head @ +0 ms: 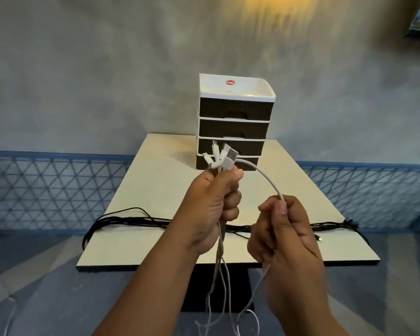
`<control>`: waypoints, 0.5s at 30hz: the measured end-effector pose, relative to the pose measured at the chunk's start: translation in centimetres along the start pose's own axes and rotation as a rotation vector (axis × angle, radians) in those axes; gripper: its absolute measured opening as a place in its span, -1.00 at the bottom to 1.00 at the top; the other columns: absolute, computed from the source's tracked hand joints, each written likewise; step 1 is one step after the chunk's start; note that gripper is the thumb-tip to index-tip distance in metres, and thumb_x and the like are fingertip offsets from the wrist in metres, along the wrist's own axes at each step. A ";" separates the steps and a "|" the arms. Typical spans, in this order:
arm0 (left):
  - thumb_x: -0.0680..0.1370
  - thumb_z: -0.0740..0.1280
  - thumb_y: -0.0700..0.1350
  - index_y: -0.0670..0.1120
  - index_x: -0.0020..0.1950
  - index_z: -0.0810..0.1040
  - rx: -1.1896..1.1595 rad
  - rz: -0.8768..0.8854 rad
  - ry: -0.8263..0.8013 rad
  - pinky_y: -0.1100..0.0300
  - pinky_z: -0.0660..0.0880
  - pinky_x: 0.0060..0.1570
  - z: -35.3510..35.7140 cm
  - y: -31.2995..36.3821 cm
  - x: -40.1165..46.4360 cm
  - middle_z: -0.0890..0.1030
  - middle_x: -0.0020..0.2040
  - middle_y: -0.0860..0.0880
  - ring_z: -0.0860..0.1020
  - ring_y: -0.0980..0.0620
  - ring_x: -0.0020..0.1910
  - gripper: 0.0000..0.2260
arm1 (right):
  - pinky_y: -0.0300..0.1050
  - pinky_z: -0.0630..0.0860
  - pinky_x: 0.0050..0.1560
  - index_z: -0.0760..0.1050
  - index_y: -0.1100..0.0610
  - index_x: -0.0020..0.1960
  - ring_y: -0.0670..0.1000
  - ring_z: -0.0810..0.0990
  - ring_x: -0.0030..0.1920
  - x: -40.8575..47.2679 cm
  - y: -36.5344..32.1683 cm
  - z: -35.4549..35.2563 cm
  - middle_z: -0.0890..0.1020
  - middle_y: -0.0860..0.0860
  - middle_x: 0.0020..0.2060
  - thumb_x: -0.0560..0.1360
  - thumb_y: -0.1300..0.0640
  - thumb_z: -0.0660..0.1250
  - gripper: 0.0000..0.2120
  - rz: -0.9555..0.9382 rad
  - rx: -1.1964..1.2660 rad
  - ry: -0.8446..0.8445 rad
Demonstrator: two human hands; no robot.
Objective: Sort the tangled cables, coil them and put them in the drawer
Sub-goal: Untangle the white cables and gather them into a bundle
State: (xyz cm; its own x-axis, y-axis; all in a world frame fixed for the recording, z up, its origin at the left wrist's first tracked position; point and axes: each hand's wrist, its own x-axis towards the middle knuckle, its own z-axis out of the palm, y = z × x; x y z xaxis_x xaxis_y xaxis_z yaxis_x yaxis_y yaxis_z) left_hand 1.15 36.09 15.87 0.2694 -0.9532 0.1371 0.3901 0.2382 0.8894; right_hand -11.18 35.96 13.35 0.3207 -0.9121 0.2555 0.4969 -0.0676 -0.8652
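Note:
My left hand point(214, 202) grips a bunch of white cables point(222, 157) just below their plugs, which fan out above my fist. Their loose lengths hang down below the table edge. One white cable point(264, 177) arcs from that bunch to my right hand point(284, 234), which pinches it between thumb and fingers and closes round it lower down. A bundle of black cables point(136, 220) lies across the table in a straight line, its ends hanging off both sides. The small drawer unit point(235, 124), white frame with several dark drawers, stands at the table's far side with all drawers shut.
The cream square table point(160, 185) stands on a black pedestal point(216, 287). A blue lattice fence point(46, 190) runs behind it on both sides, under a grey wall. White cable ends trail on the floor at the far left and below my hands.

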 end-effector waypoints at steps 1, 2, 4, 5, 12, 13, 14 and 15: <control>0.62 0.20 -0.18 -0.04 -0.23 0.32 -0.029 -0.015 -0.002 0.32 0.02 -0.54 -0.2 -0.2 0.1 0.17 -0.34 0.00 0.07 0.13 -0.47 -0.77 | -0.24 0.10 -0.50 0.49 0.13 -0.18 -0.06 0.09 -0.48 0.1 0.1 0.0 0.19 0.00 -0.49 0.59 0.05 0.16 -0.75 0.000 0.014 0.021; 0.63 0.19 -0.13 -0.05 -0.22 0.34 -0.067 -0.030 -0.003 0.33 0.02 -0.55 -0.3 -0.5 0.2 0.18 -0.35 0.00 0.07 0.14 -0.48 -0.78 | -0.25 0.10 -0.51 0.50 0.13 -0.17 -0.07 0.10 -0.49 0.3 0.2 0.0 0.20 0.00 -0.49 0.60 0.06 0.15 -0.74 0.007 0.027 0.035; 0.63 0.18 0.06 -0.08 -0.17 0.43 -0.147 -0.063 0.012 0.34 0.02 -0.55 -0.1 -0.9 0.2 0.22 -0.37 0.02 0.09 0.16 -0.50 -0.73 | -0.26 0.08 -0.51 0.50 0.12 -0.18 -0.07 0.09 -0.49 0.7 0.6 -0.3 0.19 -0.01 -0.50 0.62 0.09 0.13 -0.73 0.026 0.062 0.058; 0.60 0.17 0.15 -0.08 -0.15 0.46 -0.157 -0.063 0.026 0.35 0.03 -0.55 0.0 -1.1 0.2 0.23 -0.37 0.02 0.10 0.17 -0.50 -0.67 | -0.25 0.06 -0.51 0.50 0.13 -0.18 -0.06 0.08 -0.49 0.9 0.7 -0.4 0.18 0.00 -0.50 0.63 0.10 0.13 -0.73 0.031 0.075 0.068; 0.51 0.36 0.16 0.03 -0.28 0.29 -0.055 -0.093 0.055 0.36 0.07 -0.57 -0.4 -3.9 0.9 0.19 -0.39 0.05 0.10 0.17 -0.50 -0.66 | -0.20 0.02 -0.48 0.46 0.13 -0.14 -0.02 0.04 -0.47 2.2 0.4 -3.1 0.17 -0.01 -0.50 0.64 0.08 0.11 -0.74 0.054 0.032 0.103; 0.50 0.39 0.09 0.04 -0.29 0.30 -0.074 -0.114 0.051 0.37 0.09 -0.58 -0.5 -4.3 0.9 0.21 -0.40 0.07 0.11 0.17 -0.50 -0.68 | -0.18 0.01 -0.47 0.45 0.13 -0.14 0.00 0.02 -0.46 2.5 0.1 -3.7 0.16 0.00 -0.50 0.64 0.08 0.10 -0.75 0.048 0.028 0.100; 0.50 0.40 0.06 0.04 -0.30 0.31 -0.086 -0.133 0.050 0.38 0.10 -0.58 -0.6 -4.8 0.9 0.22 -0.41 0.08 0.11 0.18 -0.51 -0.69 | -0.17 0.00 -0.46 0.45 0.13 -0.14 0.01 0.01 -0.46 2.8 -0.1 -4.1 0.17 0.00 -0.49 0.64 0.08 0.10 -0.75 0.044 0.015 0.092; 0.50 0.40 0.07 0.04 -0.30 0.31 -0.091 -0.155 0.045 0.38 0.10 -0.59 -0.6 -5.1 1.0 0.23 -0.41 0.09 0.12 0.19 -0.51 -0.69 | -0.16 0.00 -0.46 0.45 0.13 -0.13 0.02 0.02 -0.45 3.1 -0.3 -4.4 0.17 0.00 -0.49 0.64 0.08 0.11 -0.76 0.042 -0.010 0.079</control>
State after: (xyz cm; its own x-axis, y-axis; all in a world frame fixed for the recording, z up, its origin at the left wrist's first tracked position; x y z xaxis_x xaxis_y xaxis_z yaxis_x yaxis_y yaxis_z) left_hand -0.06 34.06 11.22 0.2384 -0.9709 -0.0202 0.5079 0.1069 0.8547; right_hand -13.93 31.33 12.52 0.2763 -0.9432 0.1846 0.4759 -0.0326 -0.8789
